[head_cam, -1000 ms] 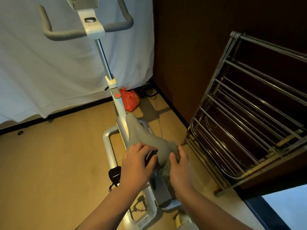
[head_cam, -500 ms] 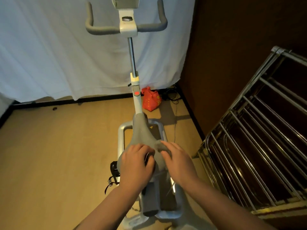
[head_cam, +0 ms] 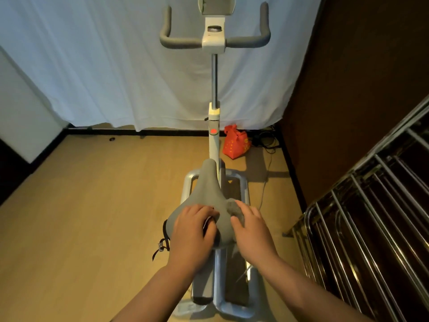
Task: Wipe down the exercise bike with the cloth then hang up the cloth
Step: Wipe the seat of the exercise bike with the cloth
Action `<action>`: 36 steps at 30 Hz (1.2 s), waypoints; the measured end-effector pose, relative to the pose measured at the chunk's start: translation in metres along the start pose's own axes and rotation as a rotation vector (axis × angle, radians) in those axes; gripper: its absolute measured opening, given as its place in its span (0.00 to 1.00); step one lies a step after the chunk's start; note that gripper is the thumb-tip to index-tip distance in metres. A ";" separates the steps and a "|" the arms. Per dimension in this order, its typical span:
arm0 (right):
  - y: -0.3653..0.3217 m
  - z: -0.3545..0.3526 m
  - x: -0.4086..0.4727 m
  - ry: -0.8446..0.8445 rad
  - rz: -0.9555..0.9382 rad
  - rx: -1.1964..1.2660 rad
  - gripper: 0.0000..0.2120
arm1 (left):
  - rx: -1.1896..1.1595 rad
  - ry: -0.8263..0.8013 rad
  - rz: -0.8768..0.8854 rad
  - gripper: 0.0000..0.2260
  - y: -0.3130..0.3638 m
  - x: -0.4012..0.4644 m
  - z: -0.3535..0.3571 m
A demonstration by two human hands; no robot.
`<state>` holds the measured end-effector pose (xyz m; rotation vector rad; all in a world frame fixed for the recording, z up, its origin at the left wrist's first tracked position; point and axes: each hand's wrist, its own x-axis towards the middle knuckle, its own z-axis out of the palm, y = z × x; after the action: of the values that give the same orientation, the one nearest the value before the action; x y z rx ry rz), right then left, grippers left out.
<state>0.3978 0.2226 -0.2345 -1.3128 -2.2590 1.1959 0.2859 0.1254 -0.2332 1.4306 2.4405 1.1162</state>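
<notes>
White curtain (head_cam: 111,66) covers the back wall, dark brown wall (head_cam: 359,66) on the right, wood floor (head_cam: 92,217) below. Metal drying rack (head_cam: 371,217) stands at the right edge, its bars tilted, well apart from the bike frame.

Exercise bike (head_cam: 214,140) sits centre, seen from behind the seat: grey handlebars (head_cam: 246,40) at top with a white console block, chrome post running down to a white stem with a red dot, silver base frame (head_cam: 243,189) on the floor. Grey saddle (head_cam: 209,189) is nearest the camera, nose pointing toward the handlebars. A black pedal strap (head_cam: 162,245) hangs at the saddle's left side.

Red bag (head_cam: 235,142) lies on the floor just right of the stem, near the curtain hem; black cables (head_cam: 264,140) are bunched beside it in the corner.

Left hand (head_cam: 192,235) rests on the rear left of the saddle, fingers curled over its top, something pale just visible under the fingers; cannot tell what it is. Right hand (head_cam: 251,231) is on the rear right of the saddle, fingers bent over a bunched grey cloth (head_cam: 233,206), pressing it onto the saddle surface. Cloth pokes out ahead of the fingertips, same grey as the saddle, edges hard to separate.
</notes>
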 end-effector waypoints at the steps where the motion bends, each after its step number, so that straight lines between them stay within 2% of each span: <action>1: 0.003 0.002 -0.003 0.007 -0.018 0.034 0.19 | -0.001 0.009 -0.004 0.10 0.001 0.000 0.000; 4: 0.005 0.003 0.009 0.007 0.049 0.191 0.18 | -0.021 0.034 -0.029 0.11 0.004 -0.002 0.003; 7: 0.005 0.008 0.005 0.031 0.088 0.155 0.18 | -0.018 0.027 -0.028 0.09 0.005 -0.002 0.003; 11: 0.007 0.007 -0.018 0.081 -0.119 -0.015 0.19 | -0.010 0.023 -0.028 0.08 0.004 -0.003 0.002; 15: 0.003 0.001 0.015 0.023 0.007 0.023 0.19 | -0.011 0.037 -0.048 0.08 0.009 -0.002 0.005; 20: 0.002 0.005 -0.003 0.097 -0.185 -0.081 0.18 | 0.008 0.022 -0.036 0.09 0.006 -0.003 0.003; 24: -0.004 0.004 0.027 0.035 0.072 0.083 0.17 | 0.008 0.042 -0.047 0.09 0.007 -0.004 0.007; 25: -0.006 0.006 0.020 0.057 0.058 0.072 0.18 | 0.007 0.042 -0.044 0.09 0.007 -0.004 0.006; 29: -0.003 0.017 -0.021 0.179 -0.216 -0.013 0.20 | 0.016 0.036 -0.016 0.12 0.004 -0.003 0.004; 33: 0.002 0.014 0.013 0.120 0.043 0.147 0.17 | 0.011 0.045 -0.035 0.09 0.006 -0.002 0.007; 34: 0.003 0.016 0.010 0.135 0.043 0.131 0.18 | 0.013 0.043 -0.030 0.09 0.006 -0.003 0.007; 36: 0.001 0.018 -0.012 0.166 -0.092 0.044 0.19 | 0.021 0.040 -0.011 0.11 0.004 -0.003 0.005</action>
<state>0.3943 0.2035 -0.2444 -1.2295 -2.1392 1.0581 0.2924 0.1268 -0.2350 1.4127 2.4910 1.1315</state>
